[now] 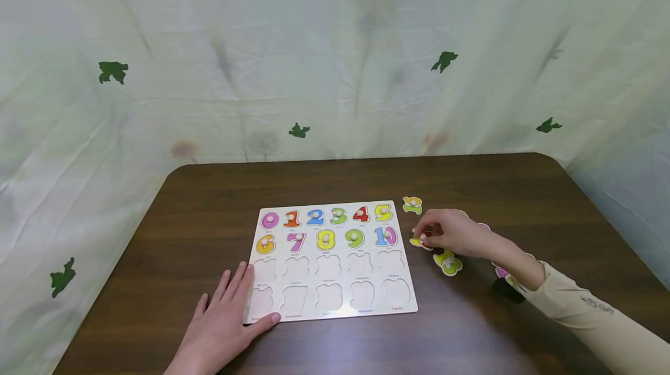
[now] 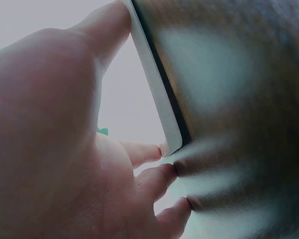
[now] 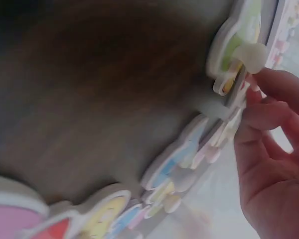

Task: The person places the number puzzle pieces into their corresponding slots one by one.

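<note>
A white number puzzle board (image 1: 335, 256) lies on the table. Its two upper rows hold knobbed number pieces from 0 to 10; the two lower rows show bare recesses. At the board's near left corner rests my left hand (image 1: 217, 317), fingers spread along the left edge and thumb touching the near edge. Right of the board, my right hand (image 1: 452, 232) pinches the knob of a red and yellow number piece (image 1: 416, 242), partly hidden by the fingers. Close by lies a green and yellow number piece (image 1: 448, 263), whose white knob (image 3: 251, 57) shows beside my fingertips in the right wrist view.
An orange and green number piece (image 1: 412, 205) lies past the board's far right corner. More loose pieces, among them a blue one (image 3: 174, 157), lie partly under my right forearm. A pale curtain (image 1: 335, 61) with green leaf shapes hangs behind the brown table (image 1: 209, 189).
</note>
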Demonstrator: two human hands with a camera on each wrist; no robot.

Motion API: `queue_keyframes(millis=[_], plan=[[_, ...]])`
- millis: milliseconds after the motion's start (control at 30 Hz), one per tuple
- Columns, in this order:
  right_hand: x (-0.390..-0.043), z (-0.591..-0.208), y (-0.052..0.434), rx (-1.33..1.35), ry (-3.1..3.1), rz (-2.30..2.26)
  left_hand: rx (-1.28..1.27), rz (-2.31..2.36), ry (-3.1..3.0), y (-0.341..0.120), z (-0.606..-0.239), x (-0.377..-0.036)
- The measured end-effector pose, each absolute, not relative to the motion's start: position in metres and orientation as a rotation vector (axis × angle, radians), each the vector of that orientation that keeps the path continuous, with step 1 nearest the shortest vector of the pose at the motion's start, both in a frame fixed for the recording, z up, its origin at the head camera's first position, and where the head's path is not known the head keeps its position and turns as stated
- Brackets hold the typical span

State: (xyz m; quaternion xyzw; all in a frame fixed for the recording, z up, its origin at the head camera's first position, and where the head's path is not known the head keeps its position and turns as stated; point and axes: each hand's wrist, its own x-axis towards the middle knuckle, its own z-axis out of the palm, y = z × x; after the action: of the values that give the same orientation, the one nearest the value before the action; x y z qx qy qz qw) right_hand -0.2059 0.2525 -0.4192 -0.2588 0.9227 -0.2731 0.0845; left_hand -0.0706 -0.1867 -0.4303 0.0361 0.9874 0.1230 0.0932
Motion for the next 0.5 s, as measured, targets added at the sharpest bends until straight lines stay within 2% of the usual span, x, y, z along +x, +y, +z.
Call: queue_keyframes(millis=[200, 500], plan=[[-0.2052, -0.4211, 0.2545, -0.703, 2.783, -0.833, 0.104, 0.353, 2.937, -0.1865, -0.4293, -0.0699], [-0.2081, -0.4195, 0.2516, -0.767, 2.749, -0.829, 0.110, 0.373, 2.952, -0.1865, -0.4304, -0.0695]])
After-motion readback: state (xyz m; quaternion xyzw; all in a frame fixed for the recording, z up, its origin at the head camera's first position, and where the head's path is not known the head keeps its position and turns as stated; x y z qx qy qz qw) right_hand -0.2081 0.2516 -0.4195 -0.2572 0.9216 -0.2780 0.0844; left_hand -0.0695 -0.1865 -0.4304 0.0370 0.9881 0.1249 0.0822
